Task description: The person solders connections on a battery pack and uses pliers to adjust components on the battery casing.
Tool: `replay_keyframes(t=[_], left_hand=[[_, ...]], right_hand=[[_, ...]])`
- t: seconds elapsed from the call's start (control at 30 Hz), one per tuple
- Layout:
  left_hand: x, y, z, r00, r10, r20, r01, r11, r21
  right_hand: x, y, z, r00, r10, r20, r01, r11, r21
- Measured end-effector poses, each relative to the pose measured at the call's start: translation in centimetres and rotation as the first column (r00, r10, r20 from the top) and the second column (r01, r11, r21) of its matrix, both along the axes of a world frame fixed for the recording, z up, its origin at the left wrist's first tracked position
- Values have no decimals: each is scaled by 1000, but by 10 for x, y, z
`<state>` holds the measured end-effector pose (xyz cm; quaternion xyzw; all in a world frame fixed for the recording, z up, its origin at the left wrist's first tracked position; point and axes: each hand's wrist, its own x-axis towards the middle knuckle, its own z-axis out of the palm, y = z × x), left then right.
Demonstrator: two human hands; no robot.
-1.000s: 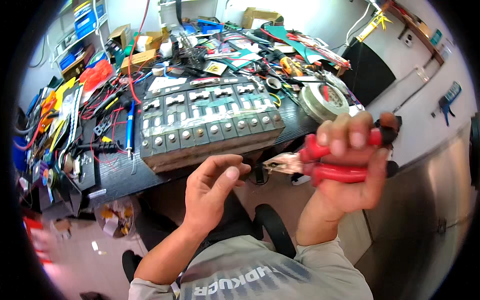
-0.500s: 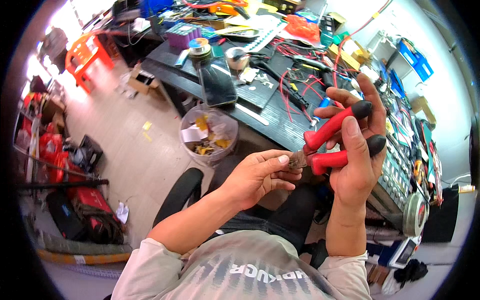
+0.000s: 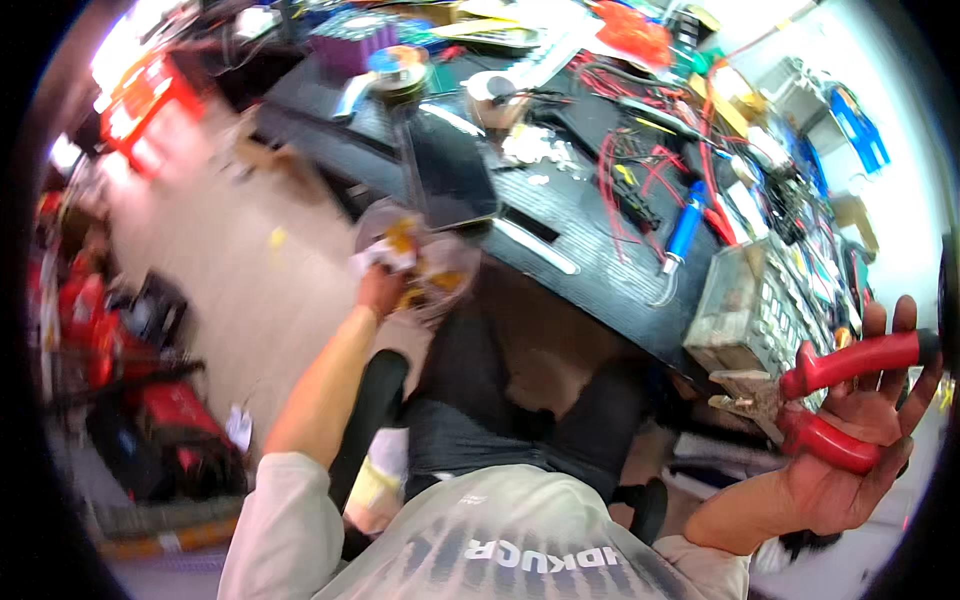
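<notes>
My right hand [image 3: 850, 475] is out at the far right, holding red-handled pliers [image 3: 855, 360]. Their handles lie across the palm and fingers, and their worn metal jaws are parted. My left hand [image 3: 381, 287] reaches down to the waste bin [image 3: 432, 312] beside the table. Motion smears it and its fingers are not distinct, so I cannot make out whether it holds anything. Yellow scraps [image 3: 440, 281] and a whitish piece show inside the bin.
The black table [image 3: 610, 285] carries a dark flat device [image 3: 450, 165], a white strip [image 3: 537, 247], a blue pen-like tool [image 3: 686, 228], red wires [image 3: 612, 195] and a roll of tape [image 3: 398, 68]. A metal case [image 3: 735, 305] stands at its right edge. A red-orange chair [image 3: 145, 110] is far left.
My left hand has left the pliers' jaws and swung left and down to the bin. My right hand has carried the pliers right and lower. The head view has shifted slightly.
</notes>
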<state>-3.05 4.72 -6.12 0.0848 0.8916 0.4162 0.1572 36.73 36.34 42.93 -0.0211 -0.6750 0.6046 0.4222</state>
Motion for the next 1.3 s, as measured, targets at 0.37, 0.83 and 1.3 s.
replay_keyframes(t=[0.37, 0.83, 1.3], left_hand=[[-35, -30, -20, 891, -194, 410, 88, 961, 262], [200, 124, 331, 757, -627, 184, 628, 620, -471], [279, 253, 431, 227, -547, -806, 873, 481, -80]], right_hand=[[230, 18, 16, 878, -396, -269, 449, 876, 176], [295, 107, -47, 789, -480, -384, 538, 841, 52], [289, 100, -42, 612, -677, -409, 707, 700, -100]])
